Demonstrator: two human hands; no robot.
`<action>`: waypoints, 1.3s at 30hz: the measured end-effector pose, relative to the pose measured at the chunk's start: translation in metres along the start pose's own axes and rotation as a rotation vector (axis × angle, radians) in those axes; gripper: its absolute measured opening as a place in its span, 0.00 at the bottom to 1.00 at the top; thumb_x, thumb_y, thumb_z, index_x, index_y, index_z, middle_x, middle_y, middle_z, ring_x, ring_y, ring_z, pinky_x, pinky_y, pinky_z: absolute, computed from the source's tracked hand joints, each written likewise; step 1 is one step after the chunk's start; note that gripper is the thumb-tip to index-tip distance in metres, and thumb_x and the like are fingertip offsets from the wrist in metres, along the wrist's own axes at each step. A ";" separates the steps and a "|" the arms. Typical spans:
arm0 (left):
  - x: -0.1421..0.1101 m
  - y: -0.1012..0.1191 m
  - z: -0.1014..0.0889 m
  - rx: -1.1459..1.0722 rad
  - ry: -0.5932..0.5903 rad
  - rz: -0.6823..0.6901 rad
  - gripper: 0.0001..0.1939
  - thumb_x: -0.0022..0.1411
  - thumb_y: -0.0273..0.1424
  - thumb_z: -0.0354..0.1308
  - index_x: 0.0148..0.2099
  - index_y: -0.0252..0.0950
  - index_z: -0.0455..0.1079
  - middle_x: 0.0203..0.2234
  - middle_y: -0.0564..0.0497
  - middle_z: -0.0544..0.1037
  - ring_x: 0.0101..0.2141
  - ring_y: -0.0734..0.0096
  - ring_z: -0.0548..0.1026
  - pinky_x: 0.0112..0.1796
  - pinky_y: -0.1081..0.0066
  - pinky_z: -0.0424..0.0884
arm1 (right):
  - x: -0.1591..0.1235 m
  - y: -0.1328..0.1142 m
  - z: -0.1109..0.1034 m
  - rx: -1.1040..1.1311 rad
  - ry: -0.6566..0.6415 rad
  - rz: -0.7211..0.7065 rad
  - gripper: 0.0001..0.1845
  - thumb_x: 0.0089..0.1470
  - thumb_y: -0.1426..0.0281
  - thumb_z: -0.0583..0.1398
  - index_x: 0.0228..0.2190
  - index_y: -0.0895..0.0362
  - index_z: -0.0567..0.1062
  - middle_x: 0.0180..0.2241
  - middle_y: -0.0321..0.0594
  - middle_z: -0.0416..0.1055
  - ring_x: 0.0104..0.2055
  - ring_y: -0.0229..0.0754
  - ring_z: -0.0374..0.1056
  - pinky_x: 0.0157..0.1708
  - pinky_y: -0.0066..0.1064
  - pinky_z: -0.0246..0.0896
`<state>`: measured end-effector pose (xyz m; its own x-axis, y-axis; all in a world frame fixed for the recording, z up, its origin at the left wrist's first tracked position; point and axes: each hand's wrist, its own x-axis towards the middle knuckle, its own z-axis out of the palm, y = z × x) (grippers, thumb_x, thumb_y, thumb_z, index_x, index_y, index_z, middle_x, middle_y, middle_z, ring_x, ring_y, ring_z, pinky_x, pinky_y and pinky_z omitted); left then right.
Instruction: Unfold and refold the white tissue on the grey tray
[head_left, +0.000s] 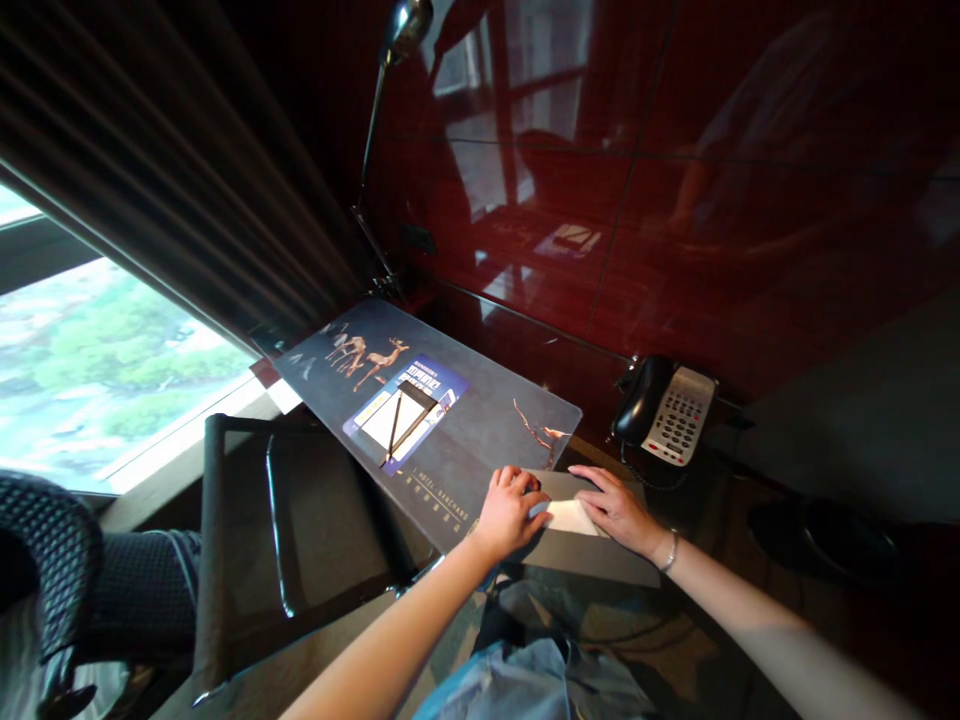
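Note:
A small cream-white folded piece (571, 517), paper or cloth, lies between my two hands on a flat grey panel (611, 560) at the desk's front edge. My left hand (510, 512) is closed at its left end, fingers curled and fingertips touching it. A bit of something dark shows under those fingers; I cannot make out what. My right hand (619, 510) rests at the right end, fingers stretched out and spread, thumb side against the pale piece.
A dark desk mat (480, 440) with printed deer lies left of my hands, bearing a blue leaflet (442, 380), a notepad (386, 420) and a pencil (395, 425). A telephone (679, 415) stands right, a lamp (373, 130) behind. A chair (247, 540) is at left.

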<state>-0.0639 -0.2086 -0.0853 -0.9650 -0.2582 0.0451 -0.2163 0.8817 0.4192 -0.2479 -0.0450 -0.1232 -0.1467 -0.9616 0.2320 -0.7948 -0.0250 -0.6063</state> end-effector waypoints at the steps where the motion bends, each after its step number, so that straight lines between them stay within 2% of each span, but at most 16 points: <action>1: 0.001 0.000 0.000 0.009 -0.011 0.011 0.17 0.61 0.45 0.52 0.47 0.45 0.72 0.42 0.48 0.71 0.45 0.57 0.61 0.46 0.56 0.60 | -0.001 -0.001 0.000 -0.013 0.017 -0.023 0.10 0.60 0.71 0.53 0.33 0.53 0.75 0.57 0.38 0.61 0.57 0.41 0.57 0.57 0.39 0.58; 3: 0.002 0.002 -0.001 0.027 -0.065 0.021 0.16 0.61 0.46 0.53 0.46 0.46 0.73 0.40 0.48 0.72 0.43 0.58 0.62 0.44 0.57 0.60 | -0.004 -0.003 -0.001 -0.079 0.004 -0.122 0.09 0.59 0.71 0.54 0.34 0.51 0.75 0.57 0.35 0.62 0.58 0.41 0.57 0.56 0.42 0.58; 6: 0.001 0.007 -0.002 0.093 -0.185 0.060 0.17 0.62 0.46 0.51 0.35 0.42 0.75 0.37 0.49 0.72 0.40 0.60 0.63 0.41 0.58 0.60 | -0.007 -0.009 -0.008 -0.222 -0.139 -0.245 0.08 0.59 0.70 0.55 0.35 0.48 0.74 0.59 0.29 0.60 0.61 0.44 0.53 0.59 0.52 0.52; 8: -0.001 0.013 -0.002 0.162 -0.247 0.094 0.21 0.65 0.43 0.46 0.31 0.38 0.74 0.36 0.47 0.72 0.39 0.60 0.64 0.40 0.57 0.60 | -0.006 -0.014 -0.013 -0.271 -0.237 -0.204 0.06 0.57 0.70 0.57 0.32 0.49 0.75 0.63 0.26 0.54 0.64 0.48 0.48 0.61 0.58 0.44; 11: -0.006 0.028 0.000 0.181 -0.287 0.095 0.22 0.68 0.40 0.39 0.41 0.34 0.72 0.38 0.46 0.74 0.42 0.59 0.65 0.43 0.57 0.61 | 0.001 -0.018 -0.018 -0.269 -0.359 -0.135 0.07 0.54 0.71 0.60 0.25 0.52 0.75 0.66 0.23 0.44 0.67 0.53 0.38 0.61 0.62 0.37; 14: -0.012 0.046 0.007 0.122 -0.256 0.021 0.25 0.64 0.48 0.44 0.49 0.33 0.68 0.47 0.41 0.72 0.48 0.53 0.64 0.48 0.53 0.60 | 0.009 -0.017 -0.020 -0.207 -0.471 -0.097 0.07 0.53 0.71 0.61 0.27 0.47 0.78 0.67 0.22 0.41 0.68 0.53 0.34 0.62 0.60 0.36; 16: -0.014 0.054 0.011 0.085 -0.239 -0.067 0.27 0.61 0.51 0.46 0.47 0.35 0.70 0.45 0.41 0.73 0.48 0.52 0.64 0.49 0.52 0.60 | 0.013 -0.016 -0.020 -0.175 -0.523 -0.067 0.08 0.52 0.71 0.62 0.28 0.45 0.79 0.67 0.21 0.39 0.68 0.54 0.33 0.62 0.59 0.36; 20: -0.012 0.061 0.014 0.033 -0.231 -0.168 0.24 0.62 0.51 0.46 0.39 0.36 0.72 0.36 0.46 0.75 0.44 0.55 0.66 0.46 0.53 0.62 | 0.016 -0.015 -0.024 -0.169 -0.573 -0.048 0.08 0.51 0.72 0.62 0.25 0.47 0.78 0.67 0.21 0.40 0.68 0.55 0.35 0.61 0.60 0.37; 22: -0.011 0.061 0.014 0.024 -0.210 -0.185 0.24 0.62 0.50 0.47 0.38 0.36 0.72 0.36 0.46 0.75 0.43 0.56 0.66 0.46 0.53 0.63 | 0.015 -0.016 -0.026 -0.136 -0.520 -0.027 0.07 0.53 0.70 0.61 0.27 0.48 0.78 0.66 0.23 0.44 0.67 0.51 0.40 0.62 0.55 0.42; 24: -0.012 0.062 0.015 0.017 -0.194 -0.188 0.23 0.62 0.50 0.47 0.40 0.36 0.72 0.36 0.47 0.75 0.43 0.56 0.66 0.45 0.53 0.63 | 0.013 -0.017 -0.027 -0.116 -0.416 0.001 0.07 0.56 0.68 0.58 0.34 0.47 0.77 0.65 0.28 0.49 0.66 0.47 0.44 0.62 0.48 0.47; 26: -0.016 0.064 0.014 0.027 -0.176 -0.165 0.24 0.63 0.49 0.46 0.43 0.36 0.71 0.38 0.47 0.75 0.43 0.55 0.66 0.46 0.51 0.63 | 0.010 -0.018 -0.026 -0.154 -0.333 0.004 0.11 0.57 0.66 0.58 0.42 0.47 0.74 0.64 0.33 0.52 0.65 0.47 0.45 0.61 0.49 0.48; 27: -0.018 0.064 0.014 0.040 -0.160 -0.141 0.24 0.63 0.49 0.46 0.44 0.35 0.71 0.40 0.47 0.75 0.44 0.54 0.65 0.48 0.49 0.61 | 0.008 -0.019 -0.025 -0.189 -0.306 -0.009 0.11 0.56 0.67 0.58 0.43 0.48 0.73 0.63 0.34 0.53 0.65 0.49 0.46 0.61 0.51 0.47; 30: -0.026 0.064 0.006 0.052 -0.094 -0.034 0.22 0.65 0.45 0.45 0.46 0.34 0.70 0.45 0.47 0.74 0.47 0.54 0.64 0.53 0.46 0.56 | 0.003 -0.022 -0.020 -0.246 -0.220 -0.046 0.06 0.58 0.68 0.56 0.34 0.51 0.74 0.60 0.32 0.59 0.63 0.49 0.49 0.60 0.54 0.47; 32: -0.025 0.059 -0.002 -0.013 -0.048 0.018 0.19 0.65 0.41 0.46 0.49 0.36 0.69 0.48 0.49 0.74 0.46 0.56 0.65 0.53 0.49 0.57 | 0.003 -0.024 -0.018 -0.216 -0.109 -0.023 0.09 0.59 0.69 0.55 0.30 0.52 0.74 0.57 0.32 0.63 0.61 0.47 0.53 0.59 0.51 0.50; 35: -0.008 0.043 -0.012 -0.158 0.019 0.014 0.16 0.63 0.33 0.51 0.52 0.39 0.69 0.48 0.51 0.74 0.45 0.60 0.66 0.49 0.57 0.64 | 0.009 -0.023 -0.017 -0.143 0.051 0.063 0.10 0.60 0.67 0.54 0.32 0.52 0.76 0.55 0.36 0.66 0.58 0.46 0.57 0.55 0.46 0.57; 39: 0.028 0.014 -0.012 -0.406 0.032 -0.017 0.20 0.52 0.18 0.49 0.45 0.36 0.73 0.44 0.49 0.75 0.44 0.67 0.72 0.48 0.67 0.68 | 0.012 -0.023 -0.023 -0.217 0.185 0.178 0.15 0.59 0.66 0.54 0.48 0.53 0.71 0.55 0.43 0.65 0.57 0.48 0.59 0.54 0.48 0.58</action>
<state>-0.0923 -0.2083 -0.0668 -0.9553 -0.2894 0.0609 -0.1499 0.6511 0.7441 -0.2450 -0.0496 -0.0889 -0.3831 -0.8792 0.2832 -0.8511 0.2168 -0.4782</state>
